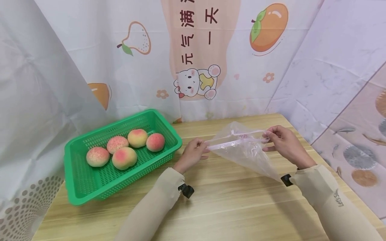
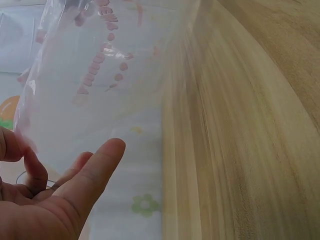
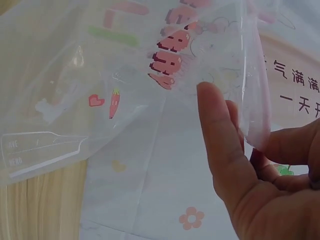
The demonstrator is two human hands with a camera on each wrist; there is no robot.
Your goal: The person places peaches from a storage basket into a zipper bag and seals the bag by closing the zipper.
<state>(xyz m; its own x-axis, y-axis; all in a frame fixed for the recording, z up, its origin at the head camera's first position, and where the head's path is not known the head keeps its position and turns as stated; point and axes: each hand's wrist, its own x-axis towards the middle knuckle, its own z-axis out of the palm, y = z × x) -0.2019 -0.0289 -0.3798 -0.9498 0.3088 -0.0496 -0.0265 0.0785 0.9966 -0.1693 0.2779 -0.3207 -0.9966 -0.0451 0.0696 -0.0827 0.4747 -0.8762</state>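
Between the two hands hangs a clear plastic zip bag (image 1: 241, 147) with a pinkish zip strip along its mouth, which gapes slightly. My left hand (image 1: 193, 152) pinches one end of the mouth between thumb and finger, other fingers stretched out. At the opposite end my right hand (image 1: 283, 142) pinches the strip with the thumb and a finger. In the right wrist view the bag (image 3: 120, 95) shows red printed letters, a small heart and a white label panel. Nothing shows inside it. The left wrist view has the bag (image 2: 100, 60) above the left hand (image 2: 60, 190).
A green plastic basket (image 1: 70, 174) stands left of the left hand, holding several peaches (image 1: 124, 158). Both rest on a wood-grain table (image 1: 211, 207). A printed curtain (image 1: 135, 83) hangs along the table's back edge, and more fabric hangs at both sides.
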